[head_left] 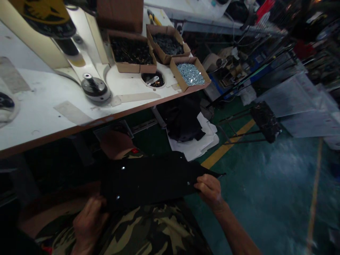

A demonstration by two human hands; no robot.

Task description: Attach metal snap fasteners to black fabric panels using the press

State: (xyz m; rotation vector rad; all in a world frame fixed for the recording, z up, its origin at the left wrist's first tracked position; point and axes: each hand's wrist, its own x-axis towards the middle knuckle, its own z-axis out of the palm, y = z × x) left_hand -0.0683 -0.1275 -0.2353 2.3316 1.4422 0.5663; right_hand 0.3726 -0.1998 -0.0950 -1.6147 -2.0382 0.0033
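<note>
A flat black fabric panel with several shiny metal studs lies stretched across my lap, over camouflage clothing. My right hand pinches its right edge close to one stud. At the opposite end my left hand is closed at the lower left corner, its fingers partly in shadow. Above the panel, the white worktable carries a press machine, whose round metal die stands near the front edge, apart from both hands.
Cardboard boxes hold small black parts, dark pieces and silver fasteners. Below the table, black cloth lies on white sheeting. A stool and translucent bins stand on the green floor at right.
</note>
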